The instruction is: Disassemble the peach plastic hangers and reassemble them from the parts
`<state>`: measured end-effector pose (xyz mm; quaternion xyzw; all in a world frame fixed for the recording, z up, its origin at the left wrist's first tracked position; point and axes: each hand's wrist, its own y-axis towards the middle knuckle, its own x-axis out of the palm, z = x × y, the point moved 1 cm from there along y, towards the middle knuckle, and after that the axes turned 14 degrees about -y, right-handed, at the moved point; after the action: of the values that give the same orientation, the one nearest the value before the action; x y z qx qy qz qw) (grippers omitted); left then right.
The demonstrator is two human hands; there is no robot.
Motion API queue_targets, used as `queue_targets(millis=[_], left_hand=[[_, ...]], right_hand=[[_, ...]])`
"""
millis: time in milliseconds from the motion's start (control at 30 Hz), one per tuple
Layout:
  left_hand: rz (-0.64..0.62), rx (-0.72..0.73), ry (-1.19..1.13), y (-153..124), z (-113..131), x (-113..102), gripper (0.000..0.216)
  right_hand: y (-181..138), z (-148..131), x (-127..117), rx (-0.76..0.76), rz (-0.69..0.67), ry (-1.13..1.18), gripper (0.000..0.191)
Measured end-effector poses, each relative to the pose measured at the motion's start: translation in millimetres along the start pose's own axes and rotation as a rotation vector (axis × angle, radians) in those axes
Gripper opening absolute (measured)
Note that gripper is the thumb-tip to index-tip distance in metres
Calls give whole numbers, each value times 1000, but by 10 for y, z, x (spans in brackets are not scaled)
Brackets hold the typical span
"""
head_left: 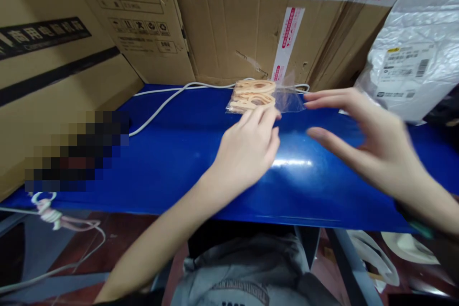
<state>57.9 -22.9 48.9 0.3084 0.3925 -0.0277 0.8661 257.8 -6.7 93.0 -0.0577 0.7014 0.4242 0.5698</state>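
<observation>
A clear plastic bag [292,101] holding a stack of pale beige, flat cut-out pieces [255,90] lies at the back of a blue table. My left hand [249,141] is just in front of it, palm down with loosely bent fingers. The fingertips overlap the bag's near edge in view; whether they touch it cannot be made out. To the right, my right hand [373,138] hovers over the table, thumb and fingers spread wide with nothing between them. Its index fingertip is close to the bag's right end. The right hand is slightly blurred.
Large cardboard boxes [229,33] stand along the back and left of the blue table [172,162]. A white cable [158,112] runs behind the bag. At right leans a white plastic mailer [401,62]. A knotted cord [50,213] hangs at the front left.
</observation>
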Motion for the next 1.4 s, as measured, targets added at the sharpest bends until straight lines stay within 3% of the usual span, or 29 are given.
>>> queue_targets(millis=[100, 200, 367, 467, 600, 700, 767, 1400], left_hand=[[-168, -4, 156, 479, -153, 165, 32], [-220, 85, 172, 745, -445, 295, 37], [-139, 213, 56, 659, -963, 311, 38], [-182, 223, 26, 486, -1114, 259, 34], [-349, 250, -5, 223, -1122, 211, 44], [-559, 189, -1, 64, -1106, 229, 61], [-626, 132, 22, 15, -1106, 250, 67], [-614, 133, 119, 48, -1094, 287, 65]], right_hand=[[97, 162, 405, -53, -146, -49, 33], [155, 353, 781, -34, -210, -92, 44], [123, 479, 1042, -84, -285, -93, 45], [76, 465, 1090, -123, -305, -71, 50], [-18, 411, 1108, -127, -288, -32, 55], [-110, 364, 1110, -158, -375, 3, 65], [-149, 350, 1116, -172, -438, 21, 71], [-117, 375, 1134, -155, -463, -16, 72]])
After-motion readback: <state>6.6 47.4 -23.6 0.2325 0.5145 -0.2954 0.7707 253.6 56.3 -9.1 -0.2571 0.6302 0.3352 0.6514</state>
